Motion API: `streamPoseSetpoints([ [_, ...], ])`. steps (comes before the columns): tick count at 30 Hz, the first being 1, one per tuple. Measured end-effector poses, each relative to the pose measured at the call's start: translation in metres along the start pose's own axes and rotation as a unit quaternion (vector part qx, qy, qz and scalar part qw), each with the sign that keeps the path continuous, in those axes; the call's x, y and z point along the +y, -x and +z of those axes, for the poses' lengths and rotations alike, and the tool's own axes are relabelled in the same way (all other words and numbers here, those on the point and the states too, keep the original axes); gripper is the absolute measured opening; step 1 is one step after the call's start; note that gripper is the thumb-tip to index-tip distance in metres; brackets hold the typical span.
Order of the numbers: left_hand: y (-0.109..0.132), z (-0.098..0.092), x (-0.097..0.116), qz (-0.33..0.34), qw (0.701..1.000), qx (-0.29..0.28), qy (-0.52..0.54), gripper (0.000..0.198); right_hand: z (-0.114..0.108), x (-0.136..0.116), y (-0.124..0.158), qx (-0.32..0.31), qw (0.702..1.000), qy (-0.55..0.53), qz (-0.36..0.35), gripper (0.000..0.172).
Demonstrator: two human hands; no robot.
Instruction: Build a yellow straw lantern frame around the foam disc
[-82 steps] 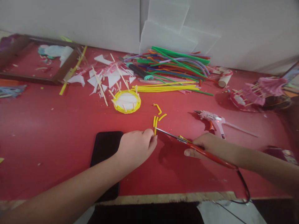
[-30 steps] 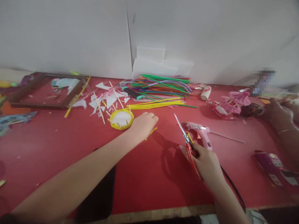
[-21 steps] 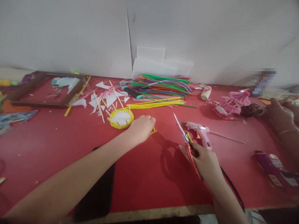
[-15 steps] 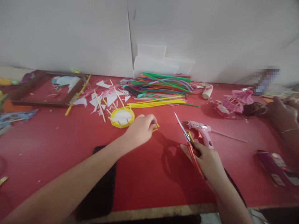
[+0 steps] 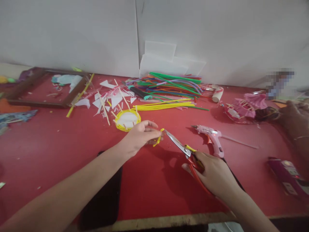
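Observation:
Pinched in my left hand [image 5: 142,137] is a short bent piece of yellow pipe cleaner [image 5: 158,139], held above the red table. My right hand [image 5: 213,174] grips red-handled scissors [image 5: 177,143], whose blade tips point up and left, close to the yellow piece. Some more yellow material [image 5: 190,148] shows beside the scissors, by my right fingers. Behind my left wrist sits a round white base [image 5: 127,119] with a yellow rim and several small wooden sticks around it. A bundle of yellow pipe cleaners [image 5: 166,104] lies farther back.
A pink glue gun [image 5: 212,135] lies right of the scissors. Coloured pipe cleaners [image 5: 173,83] and white scraps [image 5: 117,100] are heaped at the back. A black phone-like slab [image 5: 103,196] lies under my left forearm. Another person's hand [image 5: 293,119] is at far right, near a pink craft piece [image 5: 251,108].
The scissors have swung left, bringing their tips up to my left fingers. My left hand has turned, so more of the yellow piece shows.

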State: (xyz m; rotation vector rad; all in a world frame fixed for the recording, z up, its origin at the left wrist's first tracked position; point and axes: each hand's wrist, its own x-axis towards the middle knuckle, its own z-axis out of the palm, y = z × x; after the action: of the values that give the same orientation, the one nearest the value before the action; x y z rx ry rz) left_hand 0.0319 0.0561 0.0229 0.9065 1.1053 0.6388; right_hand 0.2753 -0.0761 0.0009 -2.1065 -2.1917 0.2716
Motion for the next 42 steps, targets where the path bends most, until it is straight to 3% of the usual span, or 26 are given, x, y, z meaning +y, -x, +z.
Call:
streamPoseSetpoints([
  [13,0.002,-0.005,-0.008,0.011,0.999,-0.031,0.025,0.034,0.006,0.005,-0.006,0.019,0.996,0.067,-0.048,0.042],
  [23,0.005,-0.006,-0.003,0.031,0.999,-0.024,0.029,0.029,0.001,0.003,-0.013,-0.037,0.999,0.034,-0.009,0.047],
  [29,0.009,-0.016,0.005,0.049,0.995,0.029,0.080,0.027,-0.031,-0.026,-0.050,-0.120,0.993,-0.019,0.014,0.052],
  [33,0.013,-0.026,0.011,0.068,0.990,0.060,0.108,0.029,-0.049,-0.052,-0.088,-0.134,0.991,-0.019,-0.023,0.054],
  [38,0.015,-0.034,0.018,0.113,0.972,0.131,0.159,0.020,-0.048,-0.078,-0.132,-0.136,0.989,0.003,-0.064,0.052],
  [42,0.014,-0.039,0.020,0.136,0.958,0.162,0.192,0.016,-0.045,-0.088,-0.153,-0.134,0.987,-0.007,-0.090,0.059],
])
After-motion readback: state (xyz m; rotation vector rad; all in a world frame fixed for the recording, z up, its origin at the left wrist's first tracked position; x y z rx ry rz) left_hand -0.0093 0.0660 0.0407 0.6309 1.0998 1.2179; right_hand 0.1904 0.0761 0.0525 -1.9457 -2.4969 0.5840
